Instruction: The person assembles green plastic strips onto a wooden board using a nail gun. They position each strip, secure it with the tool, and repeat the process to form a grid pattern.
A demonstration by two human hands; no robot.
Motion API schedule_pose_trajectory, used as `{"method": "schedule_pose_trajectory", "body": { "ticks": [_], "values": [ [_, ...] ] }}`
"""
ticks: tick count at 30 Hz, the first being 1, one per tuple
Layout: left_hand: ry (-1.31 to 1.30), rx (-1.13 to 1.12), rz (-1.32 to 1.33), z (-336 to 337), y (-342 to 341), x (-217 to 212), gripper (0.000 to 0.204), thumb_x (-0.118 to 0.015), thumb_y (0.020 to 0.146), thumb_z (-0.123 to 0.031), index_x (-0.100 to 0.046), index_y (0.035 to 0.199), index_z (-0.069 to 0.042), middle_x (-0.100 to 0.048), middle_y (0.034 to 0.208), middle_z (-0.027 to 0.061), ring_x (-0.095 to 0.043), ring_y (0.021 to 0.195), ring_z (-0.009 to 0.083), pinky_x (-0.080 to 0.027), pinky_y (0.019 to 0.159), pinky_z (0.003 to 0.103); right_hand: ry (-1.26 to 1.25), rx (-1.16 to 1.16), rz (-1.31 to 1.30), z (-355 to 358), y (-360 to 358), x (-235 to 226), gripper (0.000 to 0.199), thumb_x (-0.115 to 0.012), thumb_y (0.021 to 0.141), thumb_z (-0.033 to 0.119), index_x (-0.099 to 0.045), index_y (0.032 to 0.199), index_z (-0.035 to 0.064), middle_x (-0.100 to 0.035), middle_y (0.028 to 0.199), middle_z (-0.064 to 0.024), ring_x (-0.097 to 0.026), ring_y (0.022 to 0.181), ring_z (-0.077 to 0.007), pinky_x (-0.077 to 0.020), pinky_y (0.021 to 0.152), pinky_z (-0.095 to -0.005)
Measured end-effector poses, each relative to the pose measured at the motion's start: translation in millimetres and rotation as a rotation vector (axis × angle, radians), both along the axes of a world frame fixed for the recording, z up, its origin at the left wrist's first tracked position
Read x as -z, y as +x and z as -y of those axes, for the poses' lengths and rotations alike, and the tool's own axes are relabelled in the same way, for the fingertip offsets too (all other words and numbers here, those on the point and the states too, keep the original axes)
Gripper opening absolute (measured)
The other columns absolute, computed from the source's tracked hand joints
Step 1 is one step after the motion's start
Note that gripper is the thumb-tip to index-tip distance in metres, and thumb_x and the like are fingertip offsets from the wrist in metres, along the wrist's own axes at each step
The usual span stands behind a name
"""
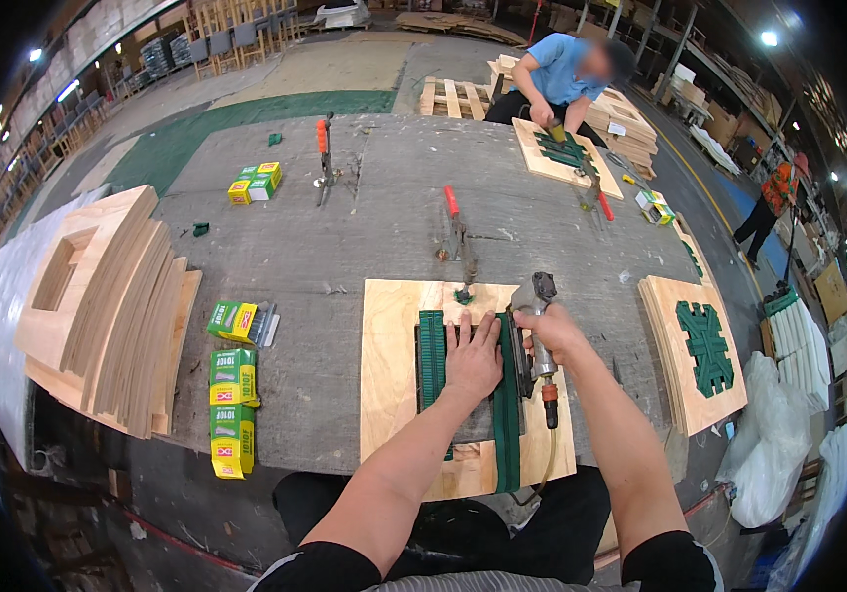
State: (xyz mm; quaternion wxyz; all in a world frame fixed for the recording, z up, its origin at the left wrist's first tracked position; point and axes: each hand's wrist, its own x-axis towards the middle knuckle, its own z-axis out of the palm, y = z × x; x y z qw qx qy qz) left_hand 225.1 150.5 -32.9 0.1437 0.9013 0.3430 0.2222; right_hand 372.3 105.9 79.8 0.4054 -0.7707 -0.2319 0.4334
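The left hand lies palm down with its fingers a little spread and grips nothing, resting between two lengthwise green straps, the left strap just beside its little finger and the right strap just past its thumb side. The right hand is curled firmly around one staple gun, whose nose sits at the right strap's outer side; a yellowish hose drops from it. Under both hands is one wooden panel with an opening in its middle, its near edge at the near edge of the worktop. Just beyond its far edge stands one red-handled clamp; an orange-handled clamp is farther off to the left. Bare worktop separates the panel from three green-and-yellow boxes in a column on the left, the lowest at the near edge, and a narrower bare strip separates it from a panel stack with green webbing on top to the right. A taller stack of cut-out panels fills the left edge. Across the far side, a co-worker bends over another webbed panel.
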Motion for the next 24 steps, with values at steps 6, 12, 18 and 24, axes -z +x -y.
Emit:
{"method": "schedule_pose_trajectory", "body": {
  "ticks": [6,12,18,24],
  "values": [
    [-0.023,0.007,0.027,1,0,0,0.06,-0.057,0.096,-0.027,-0.045,0.153,-0.013,-0.036,0.164,0.0032,-0.027,0.152,0.04,-0.017,0.124,0.06,-0.007,0.004,0.021,-1,-2,10,0.025,-0.074,0.095,0.021,-0.064,0.11,0.003,-0.064,0.087,-0.0051,-0.059,0.059,-0.0152,-0.0491,0.049,-0.0344],
    [-0.014,-0.002,0.033,-1,-1,0,0.061,-0.059,0.094,-0.026,-0.046,0.152,-0.014,-0.038,0.163,0.0037,-0.028,0.151,0.04,-0.017,0.124,0.06,0.014,-0.022,0.046,-5,-5,14,0.023,-0.073,0.095,0.021,-0.065,0.109,0.0043,-0.064,0.085,-0.0035,-0.057,0.058,-0.0137,-0.0478,0.047,-0.0329],
    [-0.013,0.002,0.086,-1,-2,2,0.058,-0.06,0.093,-0.025,-0.05,0.15,-0.013,-0.039,0.162,0.0082,-0.028,0.151,0.04,-0.018,0.124,0.06,-0.019,-0.039,0.062,-5,-4,14,0.027,-0.074,0.093,0.018,-0.062,0.113,0.004,-0.063,0.085,-0.0034,-0.056,0.056,-0.0129,-0.0474,0.047,-0.0322],
    [-0.053,-0.002,0.161,-2,-2,3,0.054,-0.063,0.093,-0.023,-0.056,0.145,-0.011,-0.04,0.158,0.0181,-0.029,0.151,0.0397,-0.019,0.124,0.059,0.027,-0.068,0.031,-7,-10,14,0.025,-0.074,0.093,0.018,-0.063,0.11,0.004,-0.063,0.085,-0.0036,-0.055,0.055,-0.0122,-0.0473,0.046,-0.0319]
  ]
}}
